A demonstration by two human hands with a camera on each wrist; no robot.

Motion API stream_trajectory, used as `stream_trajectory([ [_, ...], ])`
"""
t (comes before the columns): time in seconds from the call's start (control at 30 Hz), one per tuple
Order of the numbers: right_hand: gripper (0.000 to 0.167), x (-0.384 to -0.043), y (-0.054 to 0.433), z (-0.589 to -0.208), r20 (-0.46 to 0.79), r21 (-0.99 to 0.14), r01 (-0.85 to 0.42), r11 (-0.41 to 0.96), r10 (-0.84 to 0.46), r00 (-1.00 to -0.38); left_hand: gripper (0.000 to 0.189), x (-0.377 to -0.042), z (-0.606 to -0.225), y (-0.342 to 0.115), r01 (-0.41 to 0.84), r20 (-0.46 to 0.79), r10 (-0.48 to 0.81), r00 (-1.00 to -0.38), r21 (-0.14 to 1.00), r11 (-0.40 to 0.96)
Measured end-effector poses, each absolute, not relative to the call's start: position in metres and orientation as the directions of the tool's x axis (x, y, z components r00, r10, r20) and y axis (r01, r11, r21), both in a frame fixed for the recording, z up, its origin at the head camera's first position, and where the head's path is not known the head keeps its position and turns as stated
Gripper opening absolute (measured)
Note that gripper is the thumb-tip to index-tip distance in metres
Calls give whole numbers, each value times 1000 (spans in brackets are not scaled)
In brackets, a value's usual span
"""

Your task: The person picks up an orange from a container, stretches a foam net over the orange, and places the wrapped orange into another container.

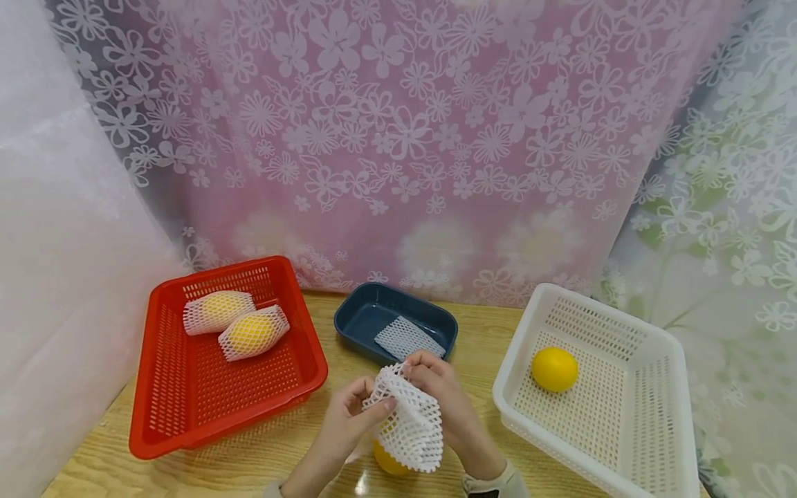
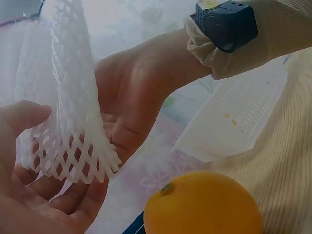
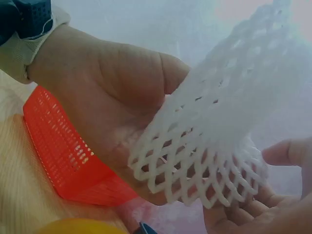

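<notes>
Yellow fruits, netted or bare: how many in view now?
4: one netted fruit and another in the red basket, a bare fruit in the white basket, a fourth fruit partly hidden by the held net. That net could conceal more.

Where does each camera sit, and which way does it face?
Head: on the head, facing forward and down at the foam net; left hand, right hand, sleeves visible.
Left wrist: on that wrist, facing foam net, orange, white basket; both hands, right sleeve visible.
Right wrist: on that wrist, facing foam net, red basket; both hands, left sleeve visible.
Shared: both wrist views show foam net, both hands.
</notes>
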State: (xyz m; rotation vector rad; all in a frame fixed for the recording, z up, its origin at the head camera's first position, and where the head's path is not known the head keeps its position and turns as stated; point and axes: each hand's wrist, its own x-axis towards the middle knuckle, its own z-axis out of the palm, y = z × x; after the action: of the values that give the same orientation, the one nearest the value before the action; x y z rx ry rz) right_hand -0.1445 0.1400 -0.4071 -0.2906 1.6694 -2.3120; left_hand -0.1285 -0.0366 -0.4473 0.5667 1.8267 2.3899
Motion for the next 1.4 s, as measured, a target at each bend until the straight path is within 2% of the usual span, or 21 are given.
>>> stream_trajectory([
  [0.2,11,-145,138,-413,11,-914,168,-369,-436,-900,19,-129,-451,-41,200,286,302,-910,937,-285],
  [0.33,15,-143,139,-416,37,-911,166,-378,-474,-880,14,-127,-452,-43,204,318,276,-907,906,-371],
  [0.43,17,-141,142,-419,41,-916,161,-368,-484,-874,18,-127,-450,-46,156,326,277,-904,854,-497],
  [0.6,18,-140,148,-425,1,-917,201,-345,-507,-862,27,-128,-448,-51,4,324,322,-889,710,-704],
  [0.8,28,-135,154,-431,-7,-901,268,-341,-607,-795,29,-128,-450,-57,-68,350,327,-878,584,-809],
  [0.93,32,-133,158,-435,4,-898,283,-337,-650,-760,28,-128,-451,-59,-94,335,359,-871,604,-792],
  [1.03,34,-133,160,-437,45,-880,277,-387,-648,-760,29,-129,-454,-61,-148,282,415,-865,647,-748],
  [1.23,35,-136,163,-438,174,-798,235,-555,-585,-792,29,-129,-462,-63,-263,219,536,-815,685,-680],
  [1.4,33,-136,162,-436,157,-761,261,-595,-558,-815,27,-128,-463,-63,-355,125,625,-771,730,-584],
])
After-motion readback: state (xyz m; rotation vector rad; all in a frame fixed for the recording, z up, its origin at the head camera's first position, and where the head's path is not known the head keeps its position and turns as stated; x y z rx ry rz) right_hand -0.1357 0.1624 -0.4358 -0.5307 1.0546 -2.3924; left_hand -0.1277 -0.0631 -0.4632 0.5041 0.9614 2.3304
